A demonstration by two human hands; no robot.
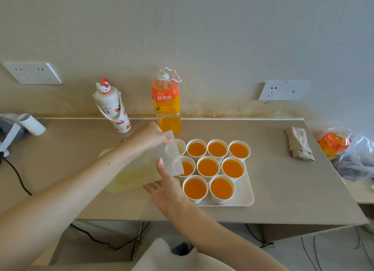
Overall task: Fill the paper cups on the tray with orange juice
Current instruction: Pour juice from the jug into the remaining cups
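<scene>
head view: sleeve (172, 155) over leftmost cups (181, 146), in left hand (150, 137) pinch, straight right hand (167, 187) forefinger on it.

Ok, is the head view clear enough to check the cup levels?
Head view: soft, even light, no glare on the filled cups, which are sharp; wide-angle skews the wall sockets; the translucent sleeve gripped by the left hand veils the back-left cup.
</scene>
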